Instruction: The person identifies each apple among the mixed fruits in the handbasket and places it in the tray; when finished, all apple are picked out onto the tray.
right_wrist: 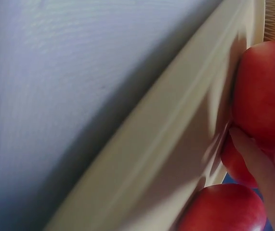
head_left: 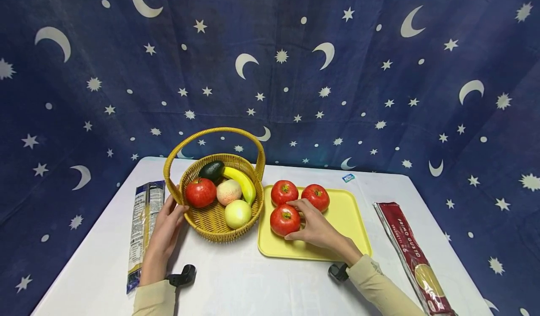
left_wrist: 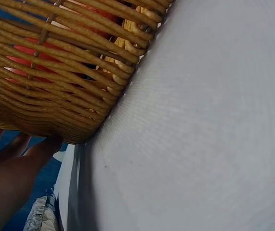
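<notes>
The woven wicker basket (head_left: 211, 222) has a round bowl and a tall arched handle (head_left: 212, 130); inside lie a shiny red apple (head_left: 201, 192), a dark avocado (head_left: 212, 170), a smooth curved banana (head_left: 242, 182), a blush-speckled peach (head_left: 229, 192) and a pale yellow-green round fruit (head_left: 238, 214); the left hand (head_left: 165, 229) rests its extended fingers against the basket's outer side. The maroon packet (head_left: 412, 257) reads "PRIMO GUSTO" and "SPAGHETTI"; the long clear-and-blue packet (head_left: 145, 227) beside the left hand carries print too fine to read, as does the small blue packet (head_left: 348, 177). The front apple (head_left: 284, 221), glossy red and rounded with a greenish stem hollow, sits on the yellow rectangular tray (head_left: 348, 222), near two matching apples (head_left: 284, 192); the right hand (head_left: 314, 225) grips it between thumb and fingers; a white cloth covers the surface (head_left: 240, 278).
</notes>
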Demonstrator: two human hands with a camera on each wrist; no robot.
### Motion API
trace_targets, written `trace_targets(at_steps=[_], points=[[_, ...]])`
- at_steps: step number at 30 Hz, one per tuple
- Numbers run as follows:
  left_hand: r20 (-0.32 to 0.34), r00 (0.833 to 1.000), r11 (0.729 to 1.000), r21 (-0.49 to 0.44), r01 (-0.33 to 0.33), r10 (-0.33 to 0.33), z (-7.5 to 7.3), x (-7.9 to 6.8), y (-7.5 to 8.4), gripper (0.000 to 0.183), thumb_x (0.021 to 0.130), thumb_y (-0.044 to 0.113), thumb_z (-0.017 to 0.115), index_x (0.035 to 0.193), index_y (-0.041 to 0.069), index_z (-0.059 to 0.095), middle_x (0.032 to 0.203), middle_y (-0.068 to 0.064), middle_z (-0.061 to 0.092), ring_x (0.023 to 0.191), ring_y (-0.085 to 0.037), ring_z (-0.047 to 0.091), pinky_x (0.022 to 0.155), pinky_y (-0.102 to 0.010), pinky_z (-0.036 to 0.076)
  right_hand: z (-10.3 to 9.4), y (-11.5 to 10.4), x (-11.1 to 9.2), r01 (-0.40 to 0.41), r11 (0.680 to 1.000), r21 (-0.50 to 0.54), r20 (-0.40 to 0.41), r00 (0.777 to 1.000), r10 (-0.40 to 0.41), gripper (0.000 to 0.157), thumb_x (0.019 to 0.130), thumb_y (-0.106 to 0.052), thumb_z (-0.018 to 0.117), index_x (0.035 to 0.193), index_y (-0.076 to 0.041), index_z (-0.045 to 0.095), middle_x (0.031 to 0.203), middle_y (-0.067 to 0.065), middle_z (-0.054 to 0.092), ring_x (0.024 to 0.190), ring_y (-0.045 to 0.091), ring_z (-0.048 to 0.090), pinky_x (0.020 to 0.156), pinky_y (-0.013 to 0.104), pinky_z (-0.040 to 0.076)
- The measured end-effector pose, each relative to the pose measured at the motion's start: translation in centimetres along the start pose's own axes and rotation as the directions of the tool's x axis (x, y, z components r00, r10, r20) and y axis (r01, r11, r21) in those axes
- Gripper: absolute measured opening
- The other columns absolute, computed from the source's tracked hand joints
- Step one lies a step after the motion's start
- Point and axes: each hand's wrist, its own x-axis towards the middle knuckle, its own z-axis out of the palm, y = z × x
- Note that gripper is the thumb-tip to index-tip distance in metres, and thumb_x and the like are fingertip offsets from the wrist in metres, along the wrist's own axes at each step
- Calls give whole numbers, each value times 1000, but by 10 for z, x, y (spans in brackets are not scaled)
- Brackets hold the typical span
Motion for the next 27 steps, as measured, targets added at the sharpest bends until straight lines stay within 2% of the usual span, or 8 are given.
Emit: trace_targets(at_steps=[8, 14, 21, 27], points=[[-2, 1000, 1000, -7, 19, -19, 1, 1, 1, 68, 98, 6, 47, 157, 25, 20, 163, 1, 13, 141, -19, 28, 102, -18, 39, -1, 0, -2, -17, 1000, -20, -4, 1000, 17, 81, 63, -30, 92, 132, -21, 51, 117, -4, 54, 112, 17, 54, 97, 46, 46], [-2, 1000, 1000, 2, 3, -3, 0, 1, -1, 67, 99, 6, 48, 157, 25, 20, 163, -2, 12, 142, -21, 27, 99, -15, 40, -1, -2, -4, -3, 997, -71, 6, 1000, 4, 85, 66, -30, 91, 137, -16, 46, 119, -2, 53, 117, 20, 51, 101, 50, 43], [5, 1000, 1000, 0, -5, 5, 0, 0, -2, 68, 98, 6, 47, 157, 24, 20, 163, -3, 11, 142, -21, 26, 97, -14, 40, -9, -9, -5, -20, 998, -63, 36, 999, 22, 88, 67, -32, 90, 141, -17, 44, 124, -1, 53, 118, 20, 52, 99, 48, 45], [2, 1000, 1000, 12, -1, 1, -1, 0, -2, 67, 99, 7, 47, 157, 23, 20, 163, -3, 13, 141, -21, 29, 98, -15, 40, -21, -19, 3, 48, 996, -72, 10, 999, -48, 80, 71, -32, 87, 139, -13, 48, 122, 6, 57, 112, 27, 55, 94, 46, 47]])
